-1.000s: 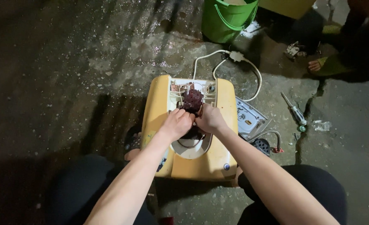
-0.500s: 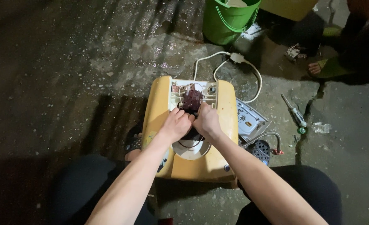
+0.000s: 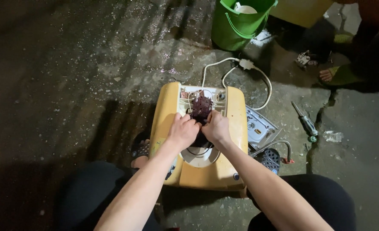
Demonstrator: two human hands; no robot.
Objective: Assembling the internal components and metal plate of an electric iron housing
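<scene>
Frame centre: my left hand (image 3: 183, 130) and right hand (image 3: 216, 127) pinch a dark dusty clump (image 3: 201, 107) | looks soft, crumbly, light | inside rigid yellow casing (image 3: 236, 128).

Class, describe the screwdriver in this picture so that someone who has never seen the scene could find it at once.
Start at the yellow appliance casing on the concrete floor. Right of it, beyond the grey metal plate, lies the screwdriver. It alone has a slim metal shaft and a green handle.

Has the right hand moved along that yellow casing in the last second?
No. The right hand remains at the dark part in the yellow casing, beside the left hand.
</scene>
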